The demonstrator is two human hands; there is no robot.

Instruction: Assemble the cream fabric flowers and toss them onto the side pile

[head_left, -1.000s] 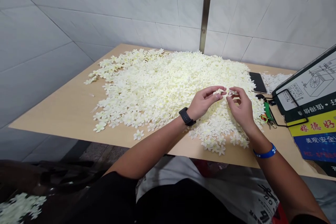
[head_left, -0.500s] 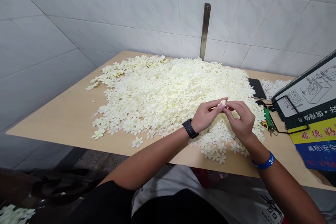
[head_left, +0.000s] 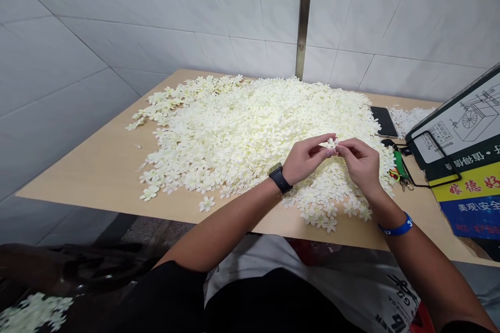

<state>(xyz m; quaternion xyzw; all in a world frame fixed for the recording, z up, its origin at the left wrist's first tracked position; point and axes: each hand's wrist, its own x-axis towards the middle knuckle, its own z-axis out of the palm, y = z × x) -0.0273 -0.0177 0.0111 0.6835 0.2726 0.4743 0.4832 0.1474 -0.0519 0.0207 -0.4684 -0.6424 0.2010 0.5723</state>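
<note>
And there it is: left hand (head_left: pixel 307 157) and right hand (head_left: pixel 361 164) pinching a small cream fabric blossom (head_left: pixel 333 142), right over the big heap (head_left: pixel 250 135)!

Flower heap (head_left: pixel 242 135) spans table (head_left: pixel 89 177); phone (head_left: pixel 384 121), keys (head_left: pixel 406 183), signboard (head_left: pixel 455 125) seemingly block right.

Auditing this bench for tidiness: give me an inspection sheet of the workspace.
Surface: light wooden tabletop, largely covered.
Job's things: large pile of cream artificial blossoms; one single blossom at the fingertips.
Clutter: smartphone, keys on a green fob, white scraps, printed signboards.
Hands: left hand, black watch, and right hand, blue wristband, both pinch the single blossom.
Cables: none certain; thin black loop by the keys.
Surroundings: white tiled wall, metal bracket.
</note>
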